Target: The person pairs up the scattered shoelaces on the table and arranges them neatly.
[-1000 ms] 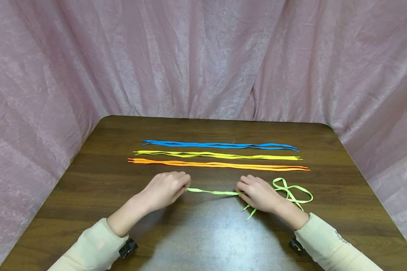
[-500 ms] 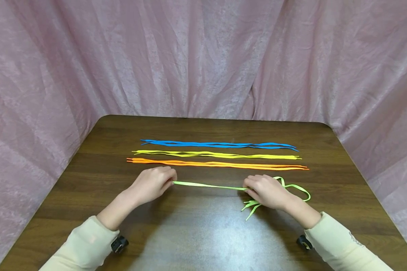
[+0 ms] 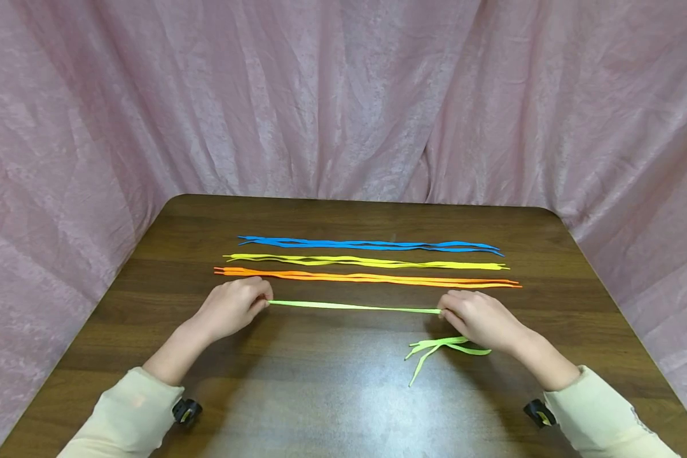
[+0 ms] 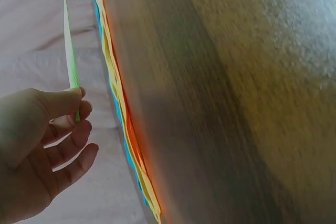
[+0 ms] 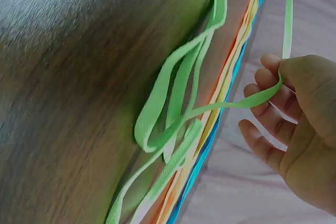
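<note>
My left hand pinches the end of a light green shoelace between thumb and forefinger, as the left wrist view shows. Farther along the same lace, my right hand pinches it, so the stretch between the hands runs straight and taut. From the right fingers the rest of the lace trails down to a loose green pile on the table, with loops and folds. Several green ends poke out left of the right wrist in the head view; part of the pile is hidden under the right hand and forearm.
Beyond the hands, three pairs of laces lie straight across the brown table: orange laces nearest, then yellow laces, then blue laces farthest. Pink curtains hang behind and at both sides.
My hands have moved apart, left hand leftward and right hand rightward, lengthening the green stretch between them. Part of the green pile's loops on the right has been drawn out of sight.
</note>
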`<control>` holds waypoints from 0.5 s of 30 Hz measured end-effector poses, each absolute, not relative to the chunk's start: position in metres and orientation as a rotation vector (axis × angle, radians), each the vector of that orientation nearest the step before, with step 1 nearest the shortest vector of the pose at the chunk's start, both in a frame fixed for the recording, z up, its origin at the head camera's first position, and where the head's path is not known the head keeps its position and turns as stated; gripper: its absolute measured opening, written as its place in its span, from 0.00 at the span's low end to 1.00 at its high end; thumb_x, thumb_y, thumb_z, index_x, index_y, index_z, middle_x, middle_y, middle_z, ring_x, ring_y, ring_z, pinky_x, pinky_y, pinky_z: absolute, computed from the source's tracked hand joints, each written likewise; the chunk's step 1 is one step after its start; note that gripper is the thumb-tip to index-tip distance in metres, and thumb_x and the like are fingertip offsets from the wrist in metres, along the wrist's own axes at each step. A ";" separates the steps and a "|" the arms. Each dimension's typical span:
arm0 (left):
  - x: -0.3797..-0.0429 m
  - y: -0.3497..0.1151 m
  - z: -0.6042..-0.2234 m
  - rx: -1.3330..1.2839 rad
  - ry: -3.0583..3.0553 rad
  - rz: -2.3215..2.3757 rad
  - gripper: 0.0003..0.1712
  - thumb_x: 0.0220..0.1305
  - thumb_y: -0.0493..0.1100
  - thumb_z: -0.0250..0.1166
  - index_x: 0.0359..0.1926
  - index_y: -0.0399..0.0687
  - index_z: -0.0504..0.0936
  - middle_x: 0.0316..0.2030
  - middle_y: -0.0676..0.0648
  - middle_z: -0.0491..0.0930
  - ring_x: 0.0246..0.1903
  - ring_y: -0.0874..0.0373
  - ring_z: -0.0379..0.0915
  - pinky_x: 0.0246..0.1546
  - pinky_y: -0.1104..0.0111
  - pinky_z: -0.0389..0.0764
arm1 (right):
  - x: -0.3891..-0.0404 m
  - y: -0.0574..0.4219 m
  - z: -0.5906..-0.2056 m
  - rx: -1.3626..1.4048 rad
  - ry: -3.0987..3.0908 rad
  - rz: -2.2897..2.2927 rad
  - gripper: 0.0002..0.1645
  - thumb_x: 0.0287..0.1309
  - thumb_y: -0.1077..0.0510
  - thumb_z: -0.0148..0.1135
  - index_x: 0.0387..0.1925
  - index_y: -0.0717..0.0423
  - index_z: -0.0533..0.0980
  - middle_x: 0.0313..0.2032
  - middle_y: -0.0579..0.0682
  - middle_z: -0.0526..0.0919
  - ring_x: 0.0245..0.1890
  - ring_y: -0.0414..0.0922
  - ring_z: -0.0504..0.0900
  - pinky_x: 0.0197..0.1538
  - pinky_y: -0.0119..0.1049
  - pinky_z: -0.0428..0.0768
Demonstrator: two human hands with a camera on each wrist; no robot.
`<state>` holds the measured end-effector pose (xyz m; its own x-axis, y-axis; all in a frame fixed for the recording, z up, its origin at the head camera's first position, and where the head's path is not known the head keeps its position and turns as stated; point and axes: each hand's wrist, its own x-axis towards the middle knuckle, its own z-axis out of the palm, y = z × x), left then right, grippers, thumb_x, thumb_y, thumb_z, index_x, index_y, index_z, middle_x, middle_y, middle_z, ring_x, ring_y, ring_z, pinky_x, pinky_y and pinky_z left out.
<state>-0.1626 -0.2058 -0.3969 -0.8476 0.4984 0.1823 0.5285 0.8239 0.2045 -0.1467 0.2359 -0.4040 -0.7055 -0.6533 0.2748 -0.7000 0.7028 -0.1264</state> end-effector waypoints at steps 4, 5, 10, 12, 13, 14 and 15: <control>-0.164 -0.211 -0.396 -0.791 -2.900 -0.362 0.07 0.54 0.39 0.66 0.28 0.56 0.77 0.26 0.60 0.75 0.23 0.66 0.66 0.19 0.70 0.67 | -0.145 0.244 -0.401 1.064 -2.733 0.329 0.07 0.52 0.62 0.63 0.25 0.47 0.74 0.23 0.33 0.69 0.21 0.29 0.64 0.26 0.27 0.68; -0.164 -0.212 -0.395 -0.782 -2.904 -0.361 0.07 0.54 0.38 0.66 0.28 0.56 0.77 0.26 0.60 0.74 0.23 0.66 0.66 0.19 0.70 0.67 | -0.144 0.247 -0.401 1.059 -2.739 0.335 0.07 0.51 0.62 0.63 0.26 0.47 0.74 0.24 0.33 0.70 0.22 0.29 0.65 0.26 0.27 0.69; -0.165 -0.226 -0.395 -0.724 -2.908 -0.355 0.07 0.54 0.36 0.65 0.28 0.55 0.77 0.26 0.58 0.75 0.23 0.64 0.68 0.20 0.67 0.69 | -0.142 0.260 -0.397 0.988 -2.757 0.379 0.08 0.51 0.63 0.64 0.28 0.47 0.75 0.24 0.34 0.74 0.22 0.29 0.65 0.26 0.28 0.69; -0.166 -0.232 -0.395 -0.700 -2.909 -0.359 0.07 0.54 0.36 0.64 0.28 0.54 0.77 0.26 0.58 0.75 0.23 0.64 0.68 0.20 0.67 0.69 | -0.141 0.266 -0.397 0.957 -2.762 0.395 0.08 0.51 0.63 0.64 0.27 0.46 0.74 0.22 0.33 0.71 0.21 0.29 0.64 0.24 0.27 0.66; -0.166 -0.236 -0.396 -0.689 -2.911 -0.363 0.07 0.54 0.36 0.64 0.28 0.54 0.77 0.26 0.58 0.75 0.23 0.63 0.68 0.20 0.66 0.68 | -0.141 0.269 -0.397 0.947 -2.761 0.402 0.09 0.51 0.63 0.64 0.26 0.46 0.74 0.22 0.33 0.70 0.20 0.29 0.63 0.23 0.27 0.65; -0.166 -0.239 -0.396 -0.677 -2.913 -0.364 0.07 0.54 0.36 0.64 0.28 0.54 0.77 0.26 0.58 0.75 0.22 0.63 0.67 0.20 0.66 0.68 | -0.140 0.271 -0.397 0.935 -2.763 0.403 0.10 0.51 0.63 0.64 0.25 0.45 0.73 0.21 0.32 0.68 0.20 0.29 0.62 0.23 0.26 0.64; -0.166 -0.241 -0.396 -0.664 -2.913 -0.368 0.07 0.54 0.36 0.64 0.28 0.54 0.77 0.26 0.58 0.75 0.22 0.63 0.67 0.20 0.66 0.68 | -0.140 0.273 -0.397 0.926 -2.764 0.403 0.10 0.51 0.62 0.64 0.24 0.45 0.72 0.21 0.31 0.67 0.20 0.29 0.62 0.23 0.26 0.63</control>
<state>-0.1664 -0.2414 -0.3961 -0.8945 0.4091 0.1804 0.4411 0.8733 0.2067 -0.1400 0.2735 -0.3970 -0.7842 -0.5581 0.2712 -0.6123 0.7669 -0.1924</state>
